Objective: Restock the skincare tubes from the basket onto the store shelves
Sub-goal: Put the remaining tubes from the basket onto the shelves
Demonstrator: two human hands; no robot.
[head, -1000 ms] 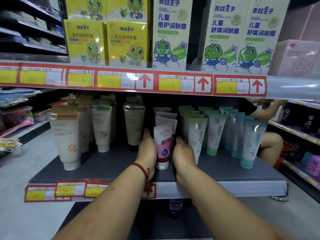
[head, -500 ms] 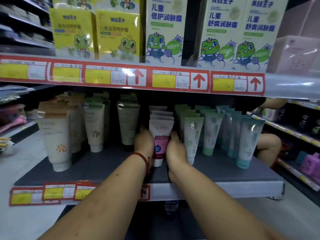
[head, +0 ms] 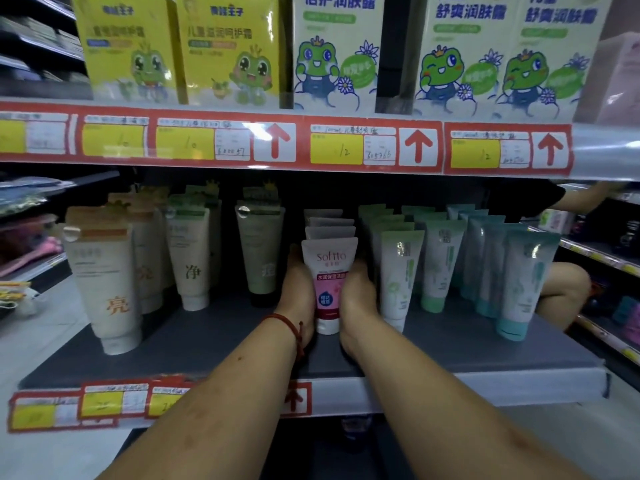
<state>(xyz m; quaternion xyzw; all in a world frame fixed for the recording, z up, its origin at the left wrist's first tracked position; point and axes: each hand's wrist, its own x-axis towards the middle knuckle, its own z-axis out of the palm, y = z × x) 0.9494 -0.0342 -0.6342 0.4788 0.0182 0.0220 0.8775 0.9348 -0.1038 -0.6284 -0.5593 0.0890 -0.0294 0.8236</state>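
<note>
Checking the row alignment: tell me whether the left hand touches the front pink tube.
Touching. Head view: the left hand lies flat against the pink tube, with no gap showing.

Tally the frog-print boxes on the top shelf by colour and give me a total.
Yellow frog boxes: 2
White frog boxes: 3
Total: 5

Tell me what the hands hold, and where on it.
The left hand and right hand press the front pink Softto tube between them by its two sides; fingers look straight, not curled.
</note>
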